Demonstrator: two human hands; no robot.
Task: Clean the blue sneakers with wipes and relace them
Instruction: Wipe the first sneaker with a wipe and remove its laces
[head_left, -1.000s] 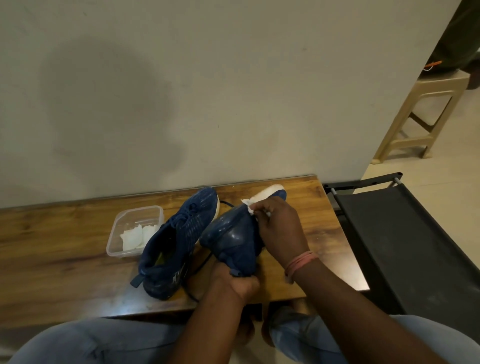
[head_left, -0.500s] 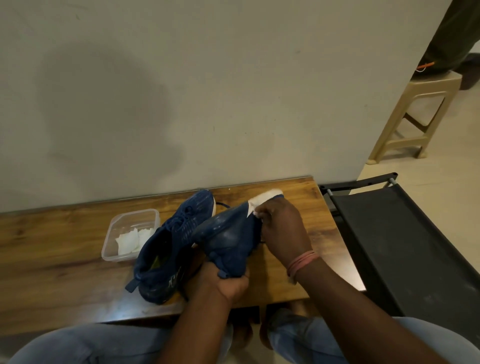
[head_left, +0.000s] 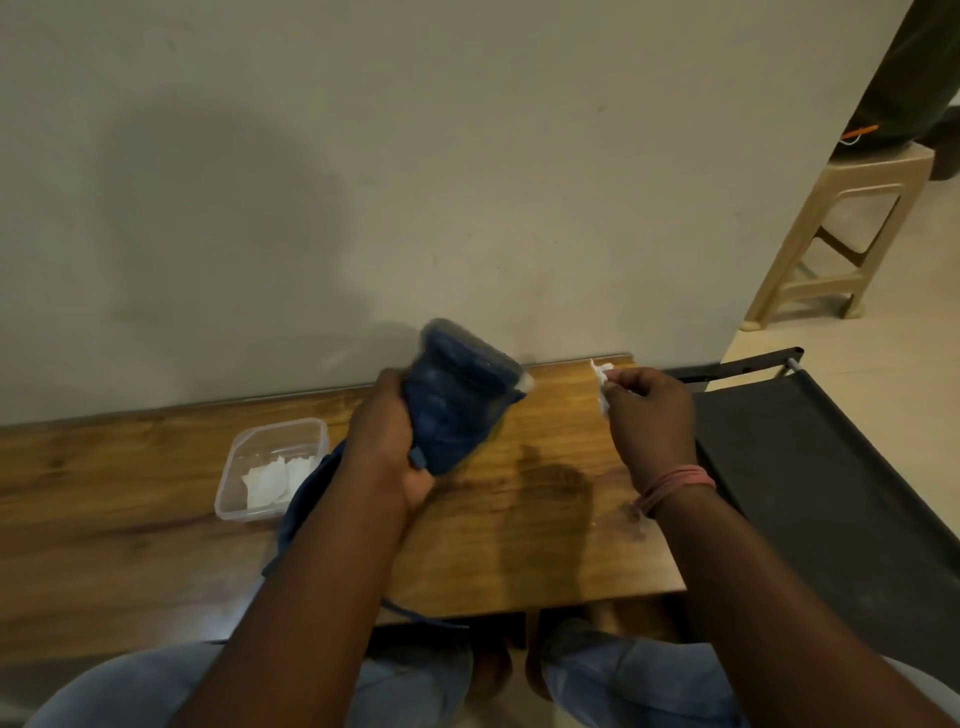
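My left hand (head_left: 387, 441) grips a blue sneaker (head_left: 457, 400) by its heel end and holds it raised above the wooden table (head_left: 545, 519), blurred by motion. My right hand (head_left: 649, 415) pinches a small crumpled white wipe (head_left: 602, 382) off to the right, clear of that shoe. The second blue sneaker (head_left: 306, 499) lies on the table, mostly hidden behind my left forearm. A dark lace (head_left: 410, 613) trails over the table's front edge.
A clear plastic tub (head_left: 275, 436) with white wipes (head_left: 270, 480) inside sits left of the shoes. A wall rises just behind the table. A black fabric frame (head_left: 810, 467) stands at the right, a beige plastic stool (head_left: 852, 228) beyond it.
My right hand has lifted the wipe off the sneaker and moved right. My left hand has raised and turned the sneaker, shifting it up and away from the other shoe.
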